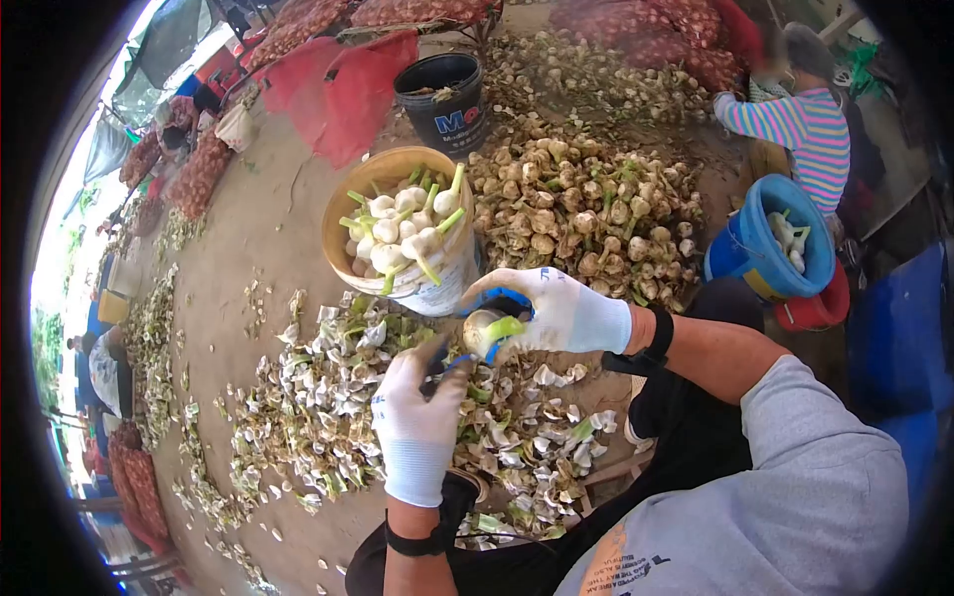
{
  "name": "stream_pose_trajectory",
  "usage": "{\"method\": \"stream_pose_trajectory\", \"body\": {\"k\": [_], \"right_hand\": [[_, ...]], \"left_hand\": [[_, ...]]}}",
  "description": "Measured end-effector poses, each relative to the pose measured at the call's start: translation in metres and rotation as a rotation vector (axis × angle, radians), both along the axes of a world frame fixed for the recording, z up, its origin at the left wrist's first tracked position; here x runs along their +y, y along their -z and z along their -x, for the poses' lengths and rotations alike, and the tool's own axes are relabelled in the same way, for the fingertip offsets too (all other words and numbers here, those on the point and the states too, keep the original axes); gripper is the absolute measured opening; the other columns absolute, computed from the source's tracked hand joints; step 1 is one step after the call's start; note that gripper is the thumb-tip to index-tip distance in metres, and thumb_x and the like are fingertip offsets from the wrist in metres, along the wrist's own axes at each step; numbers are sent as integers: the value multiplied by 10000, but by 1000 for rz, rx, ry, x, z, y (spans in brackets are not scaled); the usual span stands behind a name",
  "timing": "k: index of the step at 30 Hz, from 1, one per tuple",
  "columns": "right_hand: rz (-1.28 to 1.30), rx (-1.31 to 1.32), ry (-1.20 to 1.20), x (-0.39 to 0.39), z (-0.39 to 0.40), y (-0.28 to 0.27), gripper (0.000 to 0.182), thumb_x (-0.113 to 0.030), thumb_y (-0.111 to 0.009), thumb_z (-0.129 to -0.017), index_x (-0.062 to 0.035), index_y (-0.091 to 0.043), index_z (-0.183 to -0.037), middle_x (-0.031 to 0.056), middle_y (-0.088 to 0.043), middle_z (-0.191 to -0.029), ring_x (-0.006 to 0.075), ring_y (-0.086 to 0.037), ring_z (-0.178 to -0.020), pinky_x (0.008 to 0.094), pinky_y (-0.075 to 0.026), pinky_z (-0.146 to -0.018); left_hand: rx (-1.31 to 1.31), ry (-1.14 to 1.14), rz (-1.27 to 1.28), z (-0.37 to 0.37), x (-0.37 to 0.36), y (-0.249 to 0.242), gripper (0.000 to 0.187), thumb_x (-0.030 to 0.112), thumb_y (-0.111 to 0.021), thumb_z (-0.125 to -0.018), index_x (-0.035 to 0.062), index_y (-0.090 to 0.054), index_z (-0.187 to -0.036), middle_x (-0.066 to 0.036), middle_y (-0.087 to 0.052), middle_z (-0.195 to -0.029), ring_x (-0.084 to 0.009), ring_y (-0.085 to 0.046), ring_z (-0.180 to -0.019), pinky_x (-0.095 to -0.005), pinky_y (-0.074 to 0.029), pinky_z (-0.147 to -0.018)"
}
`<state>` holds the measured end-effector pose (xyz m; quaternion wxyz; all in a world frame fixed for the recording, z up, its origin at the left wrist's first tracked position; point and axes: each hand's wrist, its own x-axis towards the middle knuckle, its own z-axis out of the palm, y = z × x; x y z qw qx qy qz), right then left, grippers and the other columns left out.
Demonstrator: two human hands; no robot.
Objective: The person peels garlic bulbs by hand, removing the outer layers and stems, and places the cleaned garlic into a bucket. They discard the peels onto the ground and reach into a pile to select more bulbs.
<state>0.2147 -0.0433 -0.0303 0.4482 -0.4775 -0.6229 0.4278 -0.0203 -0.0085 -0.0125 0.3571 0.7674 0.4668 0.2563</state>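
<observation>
Peeling: right white-gloved hand (561, 313) grips a pale round garlic bulb with green stem (489, 330), fingers wrapped round it, above the husk litter
Left white-gloved hand (417, 422): fingers closed on a small tool, its blade hidden
Next: likely calls for dropping the bulb into the tan round bucket of cleaned bulbs (397, 233) just ahead

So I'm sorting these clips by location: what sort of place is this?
Probably an open-air garlic processing yard. A heap of untrimmed garlic lies on bare ground, a bucket of peeled bulbs stands beside scattered skins, and red mesh sacks are stacked behind.
</observation>
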Motion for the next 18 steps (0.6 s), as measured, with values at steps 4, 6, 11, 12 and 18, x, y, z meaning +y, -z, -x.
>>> {"method": "stream_pose_trajectory", "body": {"k": [4, 6, 11, 12, 18], "right_hand": [[-75, -115, -24, 1, 6, 0, 448, -158, -822, -902, -64, -651, -1305, 64, -723, -1206, 123, -669, -1090, 318, -568, -911], [-79, -160, -14, 1, 6, 0, 319, -146, -800, -912, -68, -701, -1205, 87, -709, -1227, 144, -680, -1052, 310, -569, -842], [-61, -133, -52, 1, 8, 8, 465, -195, -913, -787, -51, -678, -1161, 74, -721, -1143, 144, -670, -1026, 321, -545, -915], [-97, -101, -53, 1, 8, 8, 418, -188, -906, -797, -48, -690, -1126, 68, -725, -1147, 130, -668, -1027, 312, -544, -915], [67, 185, -119, 1, 2, 4, 395, -128, -865, -844, -29, -705, -1191, 74, -736, -1180, 101, -647, -1075, 307, -532, -952]], "left_hand": [[-124, 90, -160, -2, -4, 3, 288, 41, -743, -867, -12, -718, -1149, -185, -709, -984, -328, -695, -901, -394, -543, -798], [-67, 142, -191, 0, -3, 1, 275, 24, -732, -858, -6, -723, -1132, -184, -707, -952, -345, -693, -876, -394, -543, -785], [-22, 111, -275, -2, -10, -3, 207, 10, -722, -839, -6, -719, -1045, -186, -701, -920, -358, -688, -833, -392, -544, -759], [-6, 117, -316, -3, -9, -4, 188, 8, -720, -831, -7, -714, -1018, -191, -699, -913, -361, -686, -817, -394, -543, -748], [-247, -149, 186, -3, -1, -2, 102, 25, -684, -923, -33, -689, -1006, -71, -711, -869, -123, -647, -724, -307, -531, -660]]}}
